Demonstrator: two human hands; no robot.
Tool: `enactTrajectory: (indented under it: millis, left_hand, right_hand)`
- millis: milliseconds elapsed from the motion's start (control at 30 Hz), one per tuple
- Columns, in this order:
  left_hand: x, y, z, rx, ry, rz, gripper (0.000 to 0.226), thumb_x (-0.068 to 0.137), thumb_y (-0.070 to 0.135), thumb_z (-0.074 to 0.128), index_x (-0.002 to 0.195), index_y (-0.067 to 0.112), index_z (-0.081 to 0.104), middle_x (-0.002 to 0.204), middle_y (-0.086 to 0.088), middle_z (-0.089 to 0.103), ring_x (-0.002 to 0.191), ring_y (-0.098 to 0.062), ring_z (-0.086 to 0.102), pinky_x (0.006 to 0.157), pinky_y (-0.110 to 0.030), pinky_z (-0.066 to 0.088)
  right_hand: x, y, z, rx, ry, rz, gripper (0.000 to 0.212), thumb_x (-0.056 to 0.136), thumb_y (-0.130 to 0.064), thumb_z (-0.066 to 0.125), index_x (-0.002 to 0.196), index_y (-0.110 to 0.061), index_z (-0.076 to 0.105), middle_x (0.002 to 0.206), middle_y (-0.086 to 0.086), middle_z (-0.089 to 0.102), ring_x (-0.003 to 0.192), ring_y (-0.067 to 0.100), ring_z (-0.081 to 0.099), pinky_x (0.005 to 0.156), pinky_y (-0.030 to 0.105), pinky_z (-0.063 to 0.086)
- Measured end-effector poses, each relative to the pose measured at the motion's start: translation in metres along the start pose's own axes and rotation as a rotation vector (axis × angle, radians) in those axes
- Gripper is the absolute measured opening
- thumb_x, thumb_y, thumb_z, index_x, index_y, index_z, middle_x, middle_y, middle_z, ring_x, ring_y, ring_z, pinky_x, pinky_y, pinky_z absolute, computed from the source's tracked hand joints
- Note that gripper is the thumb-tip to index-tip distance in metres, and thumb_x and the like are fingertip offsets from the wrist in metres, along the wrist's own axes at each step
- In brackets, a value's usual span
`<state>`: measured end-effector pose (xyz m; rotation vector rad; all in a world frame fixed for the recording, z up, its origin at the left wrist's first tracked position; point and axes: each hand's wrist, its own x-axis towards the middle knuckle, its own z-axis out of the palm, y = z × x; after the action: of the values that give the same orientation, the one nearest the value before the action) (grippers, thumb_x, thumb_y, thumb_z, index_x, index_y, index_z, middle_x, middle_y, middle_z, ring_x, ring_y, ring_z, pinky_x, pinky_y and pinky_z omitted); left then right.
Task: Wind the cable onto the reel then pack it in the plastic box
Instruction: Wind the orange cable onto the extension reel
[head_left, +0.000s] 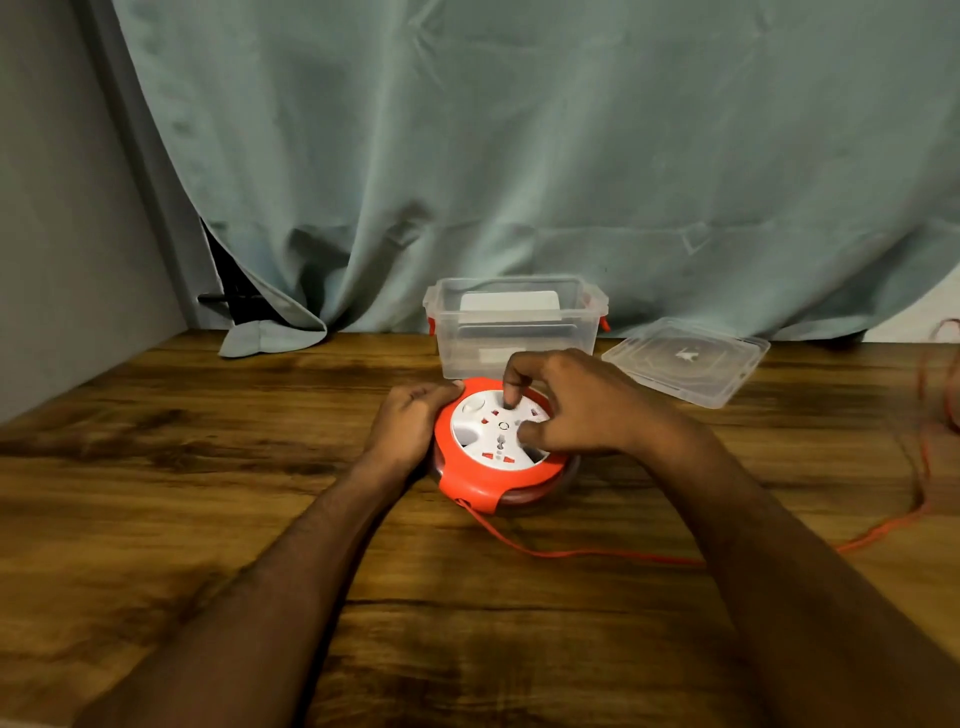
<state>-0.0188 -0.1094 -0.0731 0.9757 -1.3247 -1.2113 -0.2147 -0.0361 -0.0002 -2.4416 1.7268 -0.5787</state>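
A round orange cable reel (470, 478) with a white socket face lies flat on the wooden table (208, 493). My left hand (410, 421) grips its left rim. My right hand (571, 405) rests on the white face, index finger and thumb pressed into it. An orange cable (571, 555) leaves the reel's front and runs right across the table toward the far right edge. Behind the reel stands the clear plastic box (514, 332), open, with orange side latches.
The box's clear lid (685, 358) lies flat to the right of the box. A grey-green curtain (519, 156) hangs along the back of the table, and a grey wall (62, 260) closes the left side. More orange cable (930, 415) loops at the right edge.
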Motion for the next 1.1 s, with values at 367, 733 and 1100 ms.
enactTrajectory:
  millis: [367,733,1100]
  left_hand:
    - [0.0,0.0,0.002,-0.021,0.006,-0.001,0.029,0.094,0.013,0.067,0.068,0.011,0.08,0.082,-0.025,0.077,0.074,-0.034,0.068,0.077,-0.044,0.053]
    - [0.003,-0.004,0.0,-0.028,0.0,0.01,0.023,0.089,0.019,0.069,0.072,0.014,0.083,0.082,-0.021,0.079,0.077,-0.036,0.073,0.081,-0.048,0.057]
    - [0.002,0.0,0.001,-0.018,0.006,0.001,0.021,0.095,0.016,0.066,0.089,0.001,0.08,0.091,-0.026,0.079,0.094,-0.051,0.074,0.088,-0.059,0.058]
  right_hand:
    - [-0.002,0.005,0.001,0.054,-0.055,0.011,0.053,0.055,-0.054,0.083,0.087,-0.034,0.045,0.091,-0.013,0.064,0.076,0.005,0.057,0.057,0.032,0.042]
    - [-0.003,-0.009,0.007,-0.072,0.054,0.065,0.058,0.054,-0.069,0.083,0.067,-0.02,0.053,0.063,-0.006,0.06,0.063,0.015,0.056,0.056,0.038,0.043]
    - [0.001,-0.014,0.023,-0.083,0.172,0.115,0.057,0.05,-0.077,0.076,0.057,-0.028,0.048,0.066,-0.013,0.053,0.067,0.008,0.05,0.055,0.027,0.027]
